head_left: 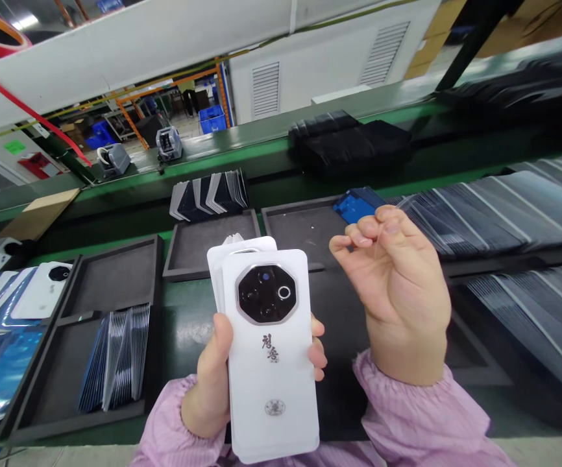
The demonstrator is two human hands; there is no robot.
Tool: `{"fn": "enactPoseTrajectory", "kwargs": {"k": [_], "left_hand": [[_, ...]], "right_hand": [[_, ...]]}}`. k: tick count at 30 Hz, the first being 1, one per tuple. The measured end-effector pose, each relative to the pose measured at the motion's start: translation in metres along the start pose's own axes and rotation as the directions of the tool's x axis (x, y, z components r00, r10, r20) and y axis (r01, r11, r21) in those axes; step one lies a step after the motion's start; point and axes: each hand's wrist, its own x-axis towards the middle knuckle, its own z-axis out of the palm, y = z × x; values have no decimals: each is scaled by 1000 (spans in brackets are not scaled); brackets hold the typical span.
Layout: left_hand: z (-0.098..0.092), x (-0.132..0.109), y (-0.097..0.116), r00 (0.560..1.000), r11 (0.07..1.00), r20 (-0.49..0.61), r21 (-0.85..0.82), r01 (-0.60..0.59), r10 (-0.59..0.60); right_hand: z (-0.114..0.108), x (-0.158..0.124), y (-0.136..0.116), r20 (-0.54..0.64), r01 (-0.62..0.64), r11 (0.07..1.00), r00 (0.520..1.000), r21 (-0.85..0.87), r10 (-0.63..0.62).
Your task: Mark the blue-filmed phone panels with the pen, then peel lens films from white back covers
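My left hand [207, 383] grips a small stack of white phone back covers [268, 363], held upright in front of me. The front cover shows a dark octagonal camera block [267, 293], printed characters and a small round emblem. My right hand [398, 292] hovers just to the right of the stack, apart from it, fingers curled in with thumb and fingertips pinched together. Whether anything is between them I cannot make out. Both wrists wear pink sleeves.
Dark trays [115, 279] lie on the green bench. One holds a fan of thin sheets [115, 357], another a blue-filmed piece [354, 206]. White covers [42, 288] lie at left, rows of dark sheets [519, 214] at right. Two tape dispensers [169, 144] and black bundles [349, 139] sit beyond.
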Motion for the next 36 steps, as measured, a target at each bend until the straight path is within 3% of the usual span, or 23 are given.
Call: {"fn": "enactPoseTrajectory", "kwargs": {"k": [6, 12, 17, 22, 28, 31, 36], "left_hand": [[1, -2, -1, 999, 1000, 32, 20, -10, 10], [3, 2, 2, 999, 1000, -32, -23, -2, 1], [-1, 17, 18, 984, 993, -135, -52, 110, -116], [-14, 27, 23, 965, 979, -166, -29, 200, -202], [-23, 32, 21, 938, 950, -151, -19, 313, -312], [-25, 37, 19, 935, 950, -167, -23, 313, -312], [-30, 44, 12, 925, 937, -156, -31, 347, -347]], "right_hand": [[-1, 0, 1, 12, -13, 1000, 1000, 24, 13], [-2, 1, 0, -3, -13, 1000, 1000, -10, 12], [-3, 5, 5, 27, -53, 999, 998, 4, 53], [-4, 9, 10, 42, -56, 997, 997, -50, 58], [-11, 12, 1, 222, 49, 962, 975, -268, 12], [-14, 12, -4, 314, 99, 947, 950, -307, 3], [-16, 8, -11, 430, 122, 893, 899, -433, 86]]}}
